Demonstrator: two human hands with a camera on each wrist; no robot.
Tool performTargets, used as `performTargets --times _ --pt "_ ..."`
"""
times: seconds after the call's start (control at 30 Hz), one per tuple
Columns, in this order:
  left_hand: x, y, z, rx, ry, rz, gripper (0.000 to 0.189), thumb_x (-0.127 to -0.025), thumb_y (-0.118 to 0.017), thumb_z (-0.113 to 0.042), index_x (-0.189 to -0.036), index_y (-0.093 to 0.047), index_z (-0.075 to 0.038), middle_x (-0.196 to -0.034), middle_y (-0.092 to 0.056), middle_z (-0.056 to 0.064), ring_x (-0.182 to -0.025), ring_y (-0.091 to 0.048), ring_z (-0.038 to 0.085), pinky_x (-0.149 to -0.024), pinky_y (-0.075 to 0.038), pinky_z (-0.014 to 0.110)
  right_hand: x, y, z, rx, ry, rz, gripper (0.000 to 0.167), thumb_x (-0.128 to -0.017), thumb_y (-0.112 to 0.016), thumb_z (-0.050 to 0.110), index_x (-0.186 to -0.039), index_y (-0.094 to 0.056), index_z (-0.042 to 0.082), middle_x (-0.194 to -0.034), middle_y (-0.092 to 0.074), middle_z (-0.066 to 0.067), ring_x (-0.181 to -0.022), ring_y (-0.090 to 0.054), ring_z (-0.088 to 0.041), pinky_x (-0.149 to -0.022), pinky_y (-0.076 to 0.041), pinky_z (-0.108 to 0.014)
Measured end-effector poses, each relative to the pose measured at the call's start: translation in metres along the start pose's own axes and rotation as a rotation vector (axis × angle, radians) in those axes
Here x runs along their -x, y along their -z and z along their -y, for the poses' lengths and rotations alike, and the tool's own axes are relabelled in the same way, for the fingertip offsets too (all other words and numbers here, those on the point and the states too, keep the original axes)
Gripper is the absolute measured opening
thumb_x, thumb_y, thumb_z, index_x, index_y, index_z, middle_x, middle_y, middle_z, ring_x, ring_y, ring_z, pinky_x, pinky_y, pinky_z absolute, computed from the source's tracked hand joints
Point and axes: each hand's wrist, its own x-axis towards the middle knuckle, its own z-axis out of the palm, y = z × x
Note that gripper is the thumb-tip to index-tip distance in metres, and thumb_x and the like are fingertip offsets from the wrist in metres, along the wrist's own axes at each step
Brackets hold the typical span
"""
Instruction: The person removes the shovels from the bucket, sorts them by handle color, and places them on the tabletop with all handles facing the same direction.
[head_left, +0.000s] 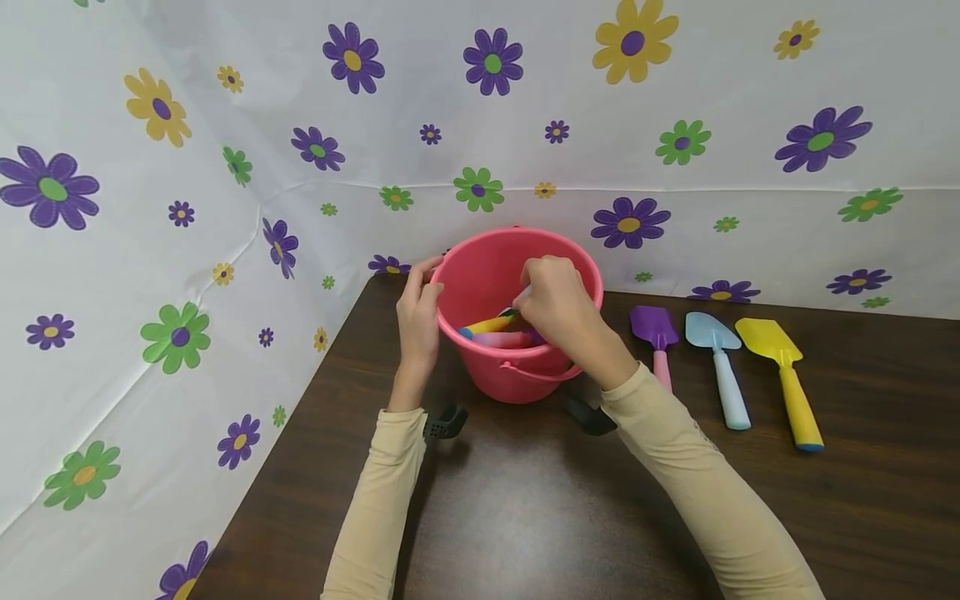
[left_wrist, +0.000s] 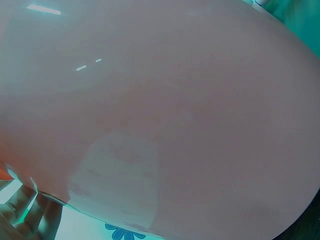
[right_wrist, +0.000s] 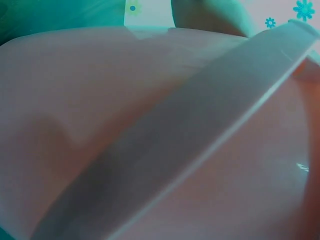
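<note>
A pink bucket (head_left: 480,271) stands upright at the back of the table. My left hand (head_left: 417,323) holds its left rim, thumb and fingers at the edge. In the left wrist view the bucket wall (left_wrist: 190,115) fills most of the picture, with fingers (left_wrist: 35,217) at the lower left. My right hand (head_left: 561,304) reaches in over the right rim, its curled fingers gripping a pale handle (head_left: 522,296) whose far end is hidden. Below it in the bucket lie a yellow handle with a blue end (head_left: 489,325) and a pink handle (head_left: 501,340).
Right of the bucket, a purple shovel (head_left: 655,327), a light blue shovel (head_left: 722,367) and a yellow shovel (head_left: 787,375) lie in a row on the dark table (head_left: 487,517). The bucket's carrying handle (right_wrist: 190,125) hangs at its front. A flowered sheet (head_left: 420,75) hangs behind and left.
</note>
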Motion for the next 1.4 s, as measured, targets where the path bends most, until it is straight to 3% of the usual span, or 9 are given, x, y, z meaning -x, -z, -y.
performTargets --times 0.4,0.57,0.87,1.17,1.27,1.4 --pt "0.001 0.000 0.000 0.005 -0.005 -0.003 0.045 -0.096 -0.050 -0.020 -0.136 -0.063 -0.005 -0.125 -0.067 0.013 -0.109 -0.063 0.028 -0.096 -0.055 0.046 0.016 0.014 0.001 -0.037 0.114 -0.135 0.019 -0.083 -0.082 0.003 -0.098 -0.076 -0.009 -0.093 -0.073 -0.020 -0.085 -0.065 -0.033 -0.080 -0.057 -0.043" --pt "0.001 0.002 0.001 0.016 0.001 -0.014 0.045 -0.095 -0.050 -0.020 -0.136 -0.063 -0.005 -0.124 -0.067 0.013 -0.109 -0.063 0.028 -0.096 -0.055 0.046 0.022 0.018 0.001 -0.057 0.158 -0.172 0.014 -0.084 -0.077 -0.002 -0.096 -0.077 -0.009 -0.090 -0.073 -0.019 -0.079 -0.063 -0.032 -0.076 -0.057 -0.042" --pt "0.001 0.001 0.002 0.024 0.006 -0.004 0.045 -0.095 -0.050 -0.020 -0.136 -0.063 -0.005 -0.124 -0.066 0.014 -0.109 -0.062 0.029 -0.096 -0.055 0.048 0.030 0.023 0.001 -0.063 0.106 -0.109 0.013 -0.082 -0.076 -0.004 -0.095 -0.078 -0.008 -0.087 -0.071 -0.017 -0.075 -0.060 -0.029 -0.066 -0.058 -0.038" --pt "0.000 -0.001 0.001 0.021 -0.002 -0.007 0.045 -0.095 -0.050 -0.020 -0.135 -0.063 -0.005 -0.123 -0.066 0.014 -0.107 -0.063 0.029 -0.094 -0.056 0.047 0.037 0.035 0.002 -0.068 0.004 0.019 0.022 -0.084 -0.069 -0.007 -0.105 -0.077 -0.008 -0.089 -0.075 -0.019 -0.060 -0.069 -0.019 -0.061 -0.059 -0.033" --pt "0.001 0.000 0.001 0.020 0.004 -0.009 0.045 -0.095 -0.051 -0.020 -0.135 -0.063 -0.005 -0.124 -0.066 0.013 -0.108 -0.063 0.028 -0.095 -0.056 0.047 0.040 0.037 0.001 -0.055 0.029 -0.011 0.023 -0.084 -0.070 -0.006 -0.105 -0.077 -0.008 -0.090 -0.075 -0.019 -0.066 -0.069 -0.022 -0.063 -0.059 -0.035" --pt "0.000 0.000 0.000 0.012 0.000 -0.007 0.045 -0.095 -0.050 -0.020 -0.136 -0.063 -0.005 -0.125 -0.066 0.013 -0.109 -0.062 0.027 -0.096 -0.056 0.047 0.048 0.041 -0.002 -0.031 0.093 -0.114 0.020 -0.083 -0.072 -0.005 -0.102 -0.078 -0.007 -0.090 -0.075 -0.018 -0.072 -0.065 -0.029 -0.064 -0.057 -0.038"
